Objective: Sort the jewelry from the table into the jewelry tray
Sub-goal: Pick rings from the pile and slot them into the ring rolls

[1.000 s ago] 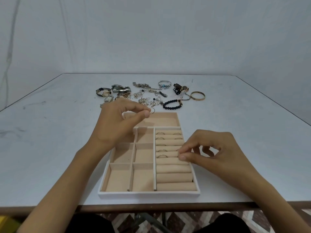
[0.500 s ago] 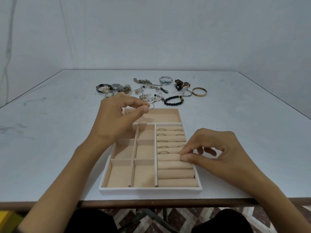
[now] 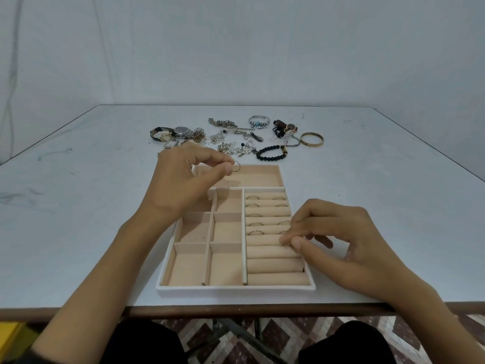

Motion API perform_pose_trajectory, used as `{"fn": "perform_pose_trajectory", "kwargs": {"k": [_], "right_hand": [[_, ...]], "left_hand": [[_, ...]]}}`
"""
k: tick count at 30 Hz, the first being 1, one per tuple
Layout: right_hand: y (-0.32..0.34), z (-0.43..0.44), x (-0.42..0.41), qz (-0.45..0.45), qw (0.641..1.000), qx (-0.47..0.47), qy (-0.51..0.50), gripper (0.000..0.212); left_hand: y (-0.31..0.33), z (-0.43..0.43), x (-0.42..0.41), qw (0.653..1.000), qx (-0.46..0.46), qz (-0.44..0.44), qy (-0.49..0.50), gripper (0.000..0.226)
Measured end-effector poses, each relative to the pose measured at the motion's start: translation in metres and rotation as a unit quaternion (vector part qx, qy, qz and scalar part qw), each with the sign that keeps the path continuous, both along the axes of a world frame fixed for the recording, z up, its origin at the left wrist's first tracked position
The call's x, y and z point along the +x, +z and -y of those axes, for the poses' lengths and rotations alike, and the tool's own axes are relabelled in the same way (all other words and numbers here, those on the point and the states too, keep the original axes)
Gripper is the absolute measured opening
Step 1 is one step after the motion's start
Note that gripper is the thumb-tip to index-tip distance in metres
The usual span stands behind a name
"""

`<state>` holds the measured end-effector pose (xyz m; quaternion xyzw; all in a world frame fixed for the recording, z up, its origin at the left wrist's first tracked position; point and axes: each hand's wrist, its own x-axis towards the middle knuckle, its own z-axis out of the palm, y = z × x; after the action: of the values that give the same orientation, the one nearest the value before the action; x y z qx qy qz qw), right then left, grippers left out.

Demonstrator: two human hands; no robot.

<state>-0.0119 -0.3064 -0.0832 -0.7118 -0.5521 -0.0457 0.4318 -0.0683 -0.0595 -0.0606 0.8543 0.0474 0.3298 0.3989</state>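
Between tray rolls (image 3: pixel 273 265) — thin rings (image 3: pixel 252 197)

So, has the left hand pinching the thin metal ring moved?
No. The left hand pinches the thin metal ring over the far rim of the beige-lined jewelry tray, as before.

One tray (image 3: pixel 236 290) sits on the worktop (image 3: pixel 78 232), split into one long compartment (image 3: pixel 257 177), six square ones and one bank of nine rolls (image 3: pixel 273 265). I make out nine rings (image 3: pixel 252 197) in its slots, five on the left and four on the right, the nearest half hidden by my right hand (image 3: pixel 338 237), plus one more ring (image 3: pixel 237 166) pinched in my left hand (image 3: pixel 178 185). Beyond lie one gold bangle (image 3: pixel 311 140), one black bead bracelet (image 3: pixel 271 153), one silver bangle (image 3: pixel 259 121) with blue charms, about four watches (image 3: pixel 181 131), and a tangle of chains (image 3: pixel 231 148) I cannot count.
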Motion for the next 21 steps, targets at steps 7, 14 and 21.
{"fn": "perform_pose_trajectory", "kwargs": {"k": [7, 14, 21], "right_hand": [[0.0032, 0.0044, -0.0001, 0.054, 0.998, 0.017, -0.027, 0.023], [-0.002, 0.0029, 0.0005, 0.081, 0.996, 0.008, -0.04, 0.023], [0.0017, 0.0054, -0.0003, 0.033, 0.997, 0.002, -0.074, 0.026]], "left_hand": [[0.0015, 0.0021, -0.0004, 1.0, -0.007, -0.005, 0.006, 0.008], [0.0025, 0.0025, -0.0021, 1.0, -0.011, -0.011, -0.001, 0.011], [0.0046, 0.0039, -0.0041, 1.0, -0.021, -0.02, -0.006, 0.014]]}}
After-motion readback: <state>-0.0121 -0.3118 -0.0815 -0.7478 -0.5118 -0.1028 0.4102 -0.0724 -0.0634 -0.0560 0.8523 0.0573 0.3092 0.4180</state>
